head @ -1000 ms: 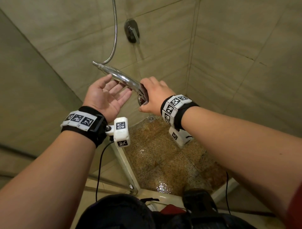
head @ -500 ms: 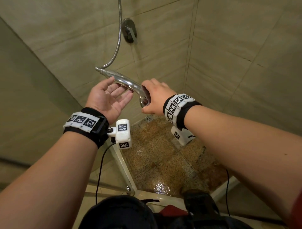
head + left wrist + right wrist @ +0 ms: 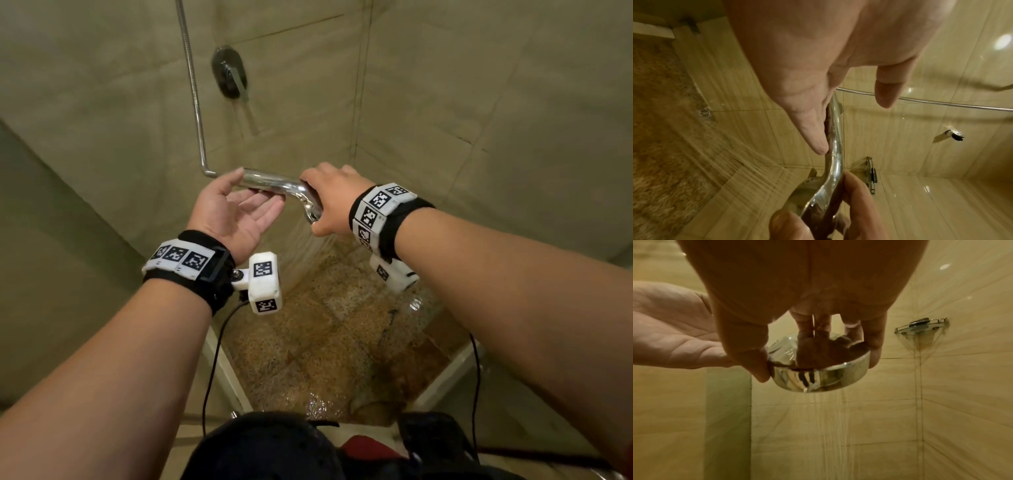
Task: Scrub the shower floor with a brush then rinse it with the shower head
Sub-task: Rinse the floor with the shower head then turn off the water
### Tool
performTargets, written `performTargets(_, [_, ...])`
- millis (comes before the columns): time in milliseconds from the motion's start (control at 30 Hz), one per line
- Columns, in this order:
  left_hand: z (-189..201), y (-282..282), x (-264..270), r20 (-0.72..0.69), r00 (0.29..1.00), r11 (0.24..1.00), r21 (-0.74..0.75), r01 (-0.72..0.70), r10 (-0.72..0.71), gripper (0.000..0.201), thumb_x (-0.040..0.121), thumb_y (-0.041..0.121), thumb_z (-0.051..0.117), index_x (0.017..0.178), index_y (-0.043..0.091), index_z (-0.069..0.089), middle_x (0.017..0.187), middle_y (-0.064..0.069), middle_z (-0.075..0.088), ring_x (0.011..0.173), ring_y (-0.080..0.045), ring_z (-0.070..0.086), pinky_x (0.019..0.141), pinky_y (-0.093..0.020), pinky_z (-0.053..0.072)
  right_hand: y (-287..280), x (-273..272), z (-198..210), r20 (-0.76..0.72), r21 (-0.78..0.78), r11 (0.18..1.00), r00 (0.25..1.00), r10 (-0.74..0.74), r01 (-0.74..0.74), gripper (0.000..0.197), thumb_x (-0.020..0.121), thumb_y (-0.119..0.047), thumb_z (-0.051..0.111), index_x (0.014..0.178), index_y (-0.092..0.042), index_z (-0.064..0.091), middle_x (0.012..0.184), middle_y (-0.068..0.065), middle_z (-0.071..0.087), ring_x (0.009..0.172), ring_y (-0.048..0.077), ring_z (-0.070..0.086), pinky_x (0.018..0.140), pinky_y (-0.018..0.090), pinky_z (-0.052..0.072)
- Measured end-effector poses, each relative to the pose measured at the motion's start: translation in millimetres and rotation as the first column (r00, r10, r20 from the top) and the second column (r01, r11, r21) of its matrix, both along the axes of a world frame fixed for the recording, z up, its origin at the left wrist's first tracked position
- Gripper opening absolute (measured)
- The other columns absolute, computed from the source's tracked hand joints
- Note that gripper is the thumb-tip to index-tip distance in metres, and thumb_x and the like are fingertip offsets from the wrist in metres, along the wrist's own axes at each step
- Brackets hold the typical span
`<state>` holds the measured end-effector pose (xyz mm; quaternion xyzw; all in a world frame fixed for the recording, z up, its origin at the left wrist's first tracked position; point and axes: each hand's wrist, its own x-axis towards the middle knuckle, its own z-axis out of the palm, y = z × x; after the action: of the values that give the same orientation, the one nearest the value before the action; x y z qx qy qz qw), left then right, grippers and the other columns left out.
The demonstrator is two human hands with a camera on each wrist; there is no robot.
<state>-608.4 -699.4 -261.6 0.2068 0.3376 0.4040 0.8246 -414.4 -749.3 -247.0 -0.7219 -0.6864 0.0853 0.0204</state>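
Observation:
A chrome shower head (image 3: 274,183) (image 3: 818,378) hangs level in mid-air over the wet brown speckled shower floor (image 3: 335,342), spraying water down onto it. My right hand (image 3: 334,202) grips the round spray end from above, thumb and fingers curled round its rim. My left hand (image 3: 239,212) lies palm-up with straight fingers under the handle (image 3: 835,138), thumb beside it and fingers touching it from below. The metal hose (image 3: 195,89) runs up the wall from the handle's end. No brush is in view.
A dark mixer valve with a lever (image 3: 230,73) sits on the beige tiled back wall. A corner glass shelf (image 3: 920,326) hangs on the right. The floor drain (image 3: 704,112) is at the far corner. A white curb (image 3: 226,370) frames the floor's near edge.
The shower head has levelled out and moved up and right with my right hand. My left hand has followed under the handle, still open. Water now streams from the head.

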Motion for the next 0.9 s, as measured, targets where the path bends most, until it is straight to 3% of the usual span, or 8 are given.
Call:
performTargets(133, [-4.9, 3.6, 12.4, 0.049, 0.998, 0.999, -0.023, 0.047, -0.046, 0.068, 0.096, 0.03, 0.065, 0.144, -0.012, 0.041, 0.132, -0.029, 0.065, 0.118, -0.039, 0.069, 0.1, -0.044, 0.058, -3.1, 12.1, 9.5, 0.128, 0.015, 1.0, 0.992, 0.007, -0.009, 0.07, 0.066, -0.042, 0.08, 0.126, -0.03, 0.046, 0.119, -0.003, 0.049, 0.104, 0.029, 0.047, 0.084, 0.046, 0.052])
performTargets(267, [-9.3, 8.4, 19.9, 0.075, 0.996, 0.998, -0.044, 0.05, -0.046, 0.09, 0.089, 0.027, 0.072, 0.156, -0.009, 0.024, 0.138, -0.029, 0.06, 0.118, -0.041, 0.068, 0.093, -0.047, 0.06, -5.4, 18.3, 18.5, 0.243, 0.044, 0.998, 0.97, 0.025, -0.037, 0.072, 0.069, -0.037, 0.082, 0.13, -0.029, 0.045, 0.126, -0.004, 0.047, 0.112, 0.03, 0.045, 0.087, 0.046, 0.045])
performTargets(400, [-10.3, 10.2, 25.0, 0.089, 0.995, 0.998, -0.046, 0.05, -0.046, 0.096, 0.084, 0.025, 0.076, 0.157, -0.008, 0.021, 0.14, -0.03, 0.056, 0.115, -0.043, 0.069, 0.088, -0.046, 0.061, -6.6, 21.3, 28.4, 0.367, 0.062, 0.995, 0.929, 0.053, -0.081, 0.077, 0.07, -0.033, 0.084, 0.134, -0.026, 0.042, 0.134, -0.002, 0.045, 0.118, 0.033, 0.042, 0.09, 0.047, 0.041])
performTargets(700, [-3.0, 4.5, 38.1, 0.16, 0.987, 0.998, -0.045, 0.04, -0.032, 0.081, 0.086, 0.023, 0.075, 0.149, -0.009, 0.033, 0.142, -0.029, 0.054, 0.112, -0.042, 0.07, 0.091, -0.045, 0.061, -10.6, 37.4, 34.1, 0.476, 0.157, 0.982, 0.879, 0.018, -0.106, 0.078, 0.066, -0.025, 0.083, 0.133, -0.026, 0.042, 0.135, -0.004, 0.046, 0.119, 0.033, 0.042, 0.091, 0.05, 0.046])
performTargets(900, [-7.1, -9.1, 49.0, 0.088, 0.989, 0.991, -0.053, 0.122, -0.117, 0.066, 0.094, 0.026, 0.068, 0.141, -0.011, 0.04, 0.134, -0.03, 0.061, 0.11, -0.039, 0.072, 0.092, -0.042, 0.061, -26.0, 46.5, 33.5, 0.469, 0.065, 0.997, 0.883, 0.002, -0.036, 0.08, 0.067, -0.03, 0.085, 0.135, -0.028, 0.042, 0.138, -0.005, 0.044, 0.122, 0.032, 0.041, 0.095, 0.049, 0.044])
